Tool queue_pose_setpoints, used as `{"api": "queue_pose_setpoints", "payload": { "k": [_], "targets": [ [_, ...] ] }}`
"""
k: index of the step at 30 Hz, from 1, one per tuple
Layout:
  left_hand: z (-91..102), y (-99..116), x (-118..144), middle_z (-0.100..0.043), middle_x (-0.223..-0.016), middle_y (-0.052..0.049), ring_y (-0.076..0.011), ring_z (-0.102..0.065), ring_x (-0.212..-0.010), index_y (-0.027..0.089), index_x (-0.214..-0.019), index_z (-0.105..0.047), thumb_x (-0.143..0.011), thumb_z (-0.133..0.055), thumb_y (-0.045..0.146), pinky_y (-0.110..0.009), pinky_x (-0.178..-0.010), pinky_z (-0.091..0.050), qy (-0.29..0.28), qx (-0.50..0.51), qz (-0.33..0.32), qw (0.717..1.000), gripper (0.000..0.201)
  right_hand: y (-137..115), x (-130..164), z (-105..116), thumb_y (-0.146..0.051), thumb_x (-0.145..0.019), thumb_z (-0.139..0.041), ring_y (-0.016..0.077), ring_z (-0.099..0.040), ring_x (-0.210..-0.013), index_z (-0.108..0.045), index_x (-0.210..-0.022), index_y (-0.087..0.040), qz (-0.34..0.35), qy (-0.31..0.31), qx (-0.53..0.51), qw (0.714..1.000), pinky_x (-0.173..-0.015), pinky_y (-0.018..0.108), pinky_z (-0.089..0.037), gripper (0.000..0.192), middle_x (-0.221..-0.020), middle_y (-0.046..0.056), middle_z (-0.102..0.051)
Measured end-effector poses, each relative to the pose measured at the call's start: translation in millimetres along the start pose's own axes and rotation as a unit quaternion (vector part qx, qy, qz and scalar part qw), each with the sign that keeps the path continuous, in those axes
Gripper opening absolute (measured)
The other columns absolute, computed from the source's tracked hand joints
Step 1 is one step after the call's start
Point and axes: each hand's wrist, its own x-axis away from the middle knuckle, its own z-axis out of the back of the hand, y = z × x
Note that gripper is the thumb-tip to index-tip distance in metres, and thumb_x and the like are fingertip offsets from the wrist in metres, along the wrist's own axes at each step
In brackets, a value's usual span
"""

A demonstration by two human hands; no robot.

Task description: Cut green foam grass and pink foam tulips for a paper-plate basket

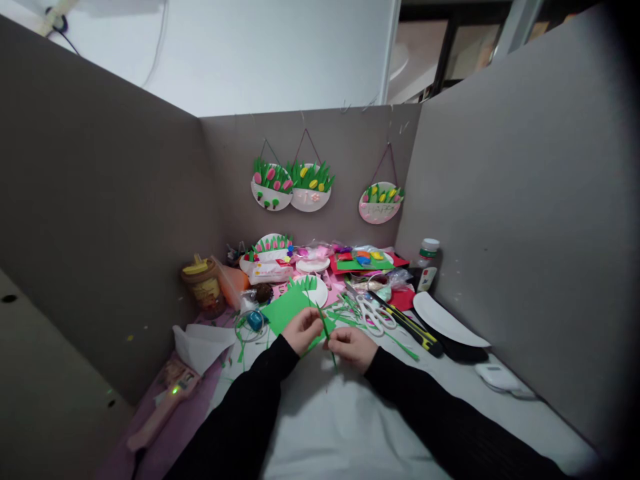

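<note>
Green, thin and narrow, like cut paper: a strip (327, 327) held aslant between the two hands, upper end rising past the left fingertips, lower end hanging beneath the right ones. Thumb and forefinger of the left hand (303, 330) pinched on its upper part, remaining fingers curled in; thumb and fingertips of the right hand (353, 347) pressed together on it lower down, too small to tell how firmly. Black, soft-looking sleeves (245, 407) on both forearms, stretched over a pale, gently creased cloth (335, 427).

Under and behind the left hand, a flat, smooth green sheet (285, 313) lying at an angle. Just beyond, a round white plate (321, 293) with jagged, grass-like green blades. To the right, thin curling scraps (345, 311), scissors (374, 313) with looped white handles and, alongside, a long black-and-yellow cutter (414, 329). Farther right, a smooth white half-disc (445, 320) near a grey partition. To the left, crumpled white paper (203, 347) and a brownish cup (206, 290) with a yellow lid. At the back, three decorated plates (311, 200) hanging on thin cords, with pointed green blades and rounded pink or yellow blooms.
</note>
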Motion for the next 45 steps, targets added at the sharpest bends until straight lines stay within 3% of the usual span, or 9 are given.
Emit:
{"api": "queue_pose_setpoints", "payload": {
  "k": [4,10,17,20,26,35,38,42,45],
  "targets": [
    [-3.1,1.7,1.0,-0.054,-0.065,0.000,-0.0089,-0.048,-0.059,0.012,-0.076,-0.055,-0.067,-0.060,0.046,-0.022,-0.059,-0.038,-0.036,-0.060,-0.013,0.997,0.035,-0.3,-1.7,0.3,-0.045,-0.063,-0.062,0.0069,-0.034,-0.049,-0.051,-0.054,-0.015,0.057,0.080,0.105,0.990,-0.048,0.021,-0.028,0.034,-0.049,-0.005,-0.040],
    [-4.0,3.5,2.4,-0.056,-0.056,0.000,-0.0070,-0.043,-0.046,0.012,-0.070,-0.059,-0.066,-0.060,0.043,-0.020,-0.045,-0.033,-0.022,-0.060,0.046,0.997,0.031,-3.7,-0.4,2.3,-0.043,-0.067,-0.056,0.0066,-0.032,-0.046,-0.050,-0.054,-0.016,0.044,0.059,0.073,0.995,-0.047,0.021,-0.027,0.031,-0.047,-0.006,-0.036],
    [2.4,7.1,0.2,-0.036,-0.037,0.006,-0.0054,-0.033,-0.041,0.015,-0.041,-0.044,-0.064,-0.059,0.042,-0.020,-0.041,-0.025,0.124,-0.131,0.034,0.983,0.039,-5.7,0.1,-0.3,-0.027,-0.066,-0.057,0.0088,-0.040,-0.054,-0.048,-0.052,-0.016,0.100,0.082,0.144,0.981,-0.053,0.022,-0.033,0.020,-0.054,-0.004,-0.042],
    [12.4,8.2,-2.6,-0.033,-0.035,0.007,-0.0046,-0.030,-0.037,0.016,-0.041,-0.044,-0.063,-0.058,0.044,-0.020,-0.039,-0.022,0.167,-0.070,0.059,0.982,0.039,-6.1,0.2,1.5,-0.024,-0.066,-0.058,0.0104,-0.044,-0.060,-0.050,-0.051,-0.017,0.137,0.073,0.163,0.974,-0.059,0.023,-0.035,0.018,-0.059,-0.002,-0.045],
    [24.5,0.9,-8.3,-0.032,-0.037,0.009,-0.0029,-0.027,-0.033,0.015,-0.051,-0.050,-0.056,-0.063,0.043,-0.018,-0.035,-0.018,0.212,0.047,0.081,0.973,0.032,-4.8,-0.9,5.9,-0.027,-0.066,-0.059,0.0110,-0.045,-0.060,-0.052,-0.052,-0.017,0.122,0.080,0.144,0.979,-0.059,0.024,-0.036,0.019,-0.059,-0.001,-0.047],
    [49.0,-5.1,-14.4,-0.033,-0.039,0.009,-0.0026,-0.027,-0.032,0.016,-0.054,-0.047,-0.058,-0.060,0.041,-0.017,-0.032,-0.018,0.321,0.072,0.102,0.939,0.029,-3.1,-2.2,12.0,-0.029,-0.062,-0.061,0.0100,-0.044,-0.055,-0.056,-0.052,-0.016,0.095,0.081,0.077,0.989,-0.056,0.024,-0.035,0.017,-0.055,-0.002,-0.048],
    [47.9,-4.3,-14.4,-0.033,-0.037,0.009,-0.0031,-0.026,-0.031,0.017,-0.052,-0.046,-0.058,-0.059,0.040,-0.018,-0.032,-0.017,0.296,0.050,0.128,0.945,0.027,-0.9,-5.0,12.4,-0.035,-0.064,-0.058,0.0070,-0.035,-0.044,-0.052,-0.055,-0.017,0.060,0.101,0.012,0.993,-0.044,0.021,-0.027,0.021,-0.047,-0.005,-0.041],
    [21.1,-5.7,-11.2,-0.033,-0.035,0.008,-0.0046,-0.029,-0.032,0.017,-0.051,-0.045,-0.060,-0.057,0.038,-0.019,-0.035,-0.022,0.208,-0.044,0.144,0.967,0.026,4.7,-9.0,4.8,-0.039,-0.064,-0.059,0.0066,-0.038,-0.046,-0.052,-0.075,-0.017,0.043,0.089,0.005,0.995,-0.043,0.020,-0.028,0.025,-0.058,-0.004,-0.048],
    [6.5,-5.5,-8.7,-0.038,-0.039,0.006,-0.0069,-0.035,-0.039,0.016,-0.049,-0.046,-0.066,-0.053,0.039,-0.021,-0.042,-0.028,0.161,-0.121,0.098,0.975,0.029,10.1,-10.1,0.1,-0.033,-0.062,-0.062,0.0058,-0.038,-0.047,-0.048,-0.064,-0.017,0.046,0.086,0.057,0.994,-0.045,0.019,-0.029,0.021,-0.053,-0.006,-0.043]
  ]
}}
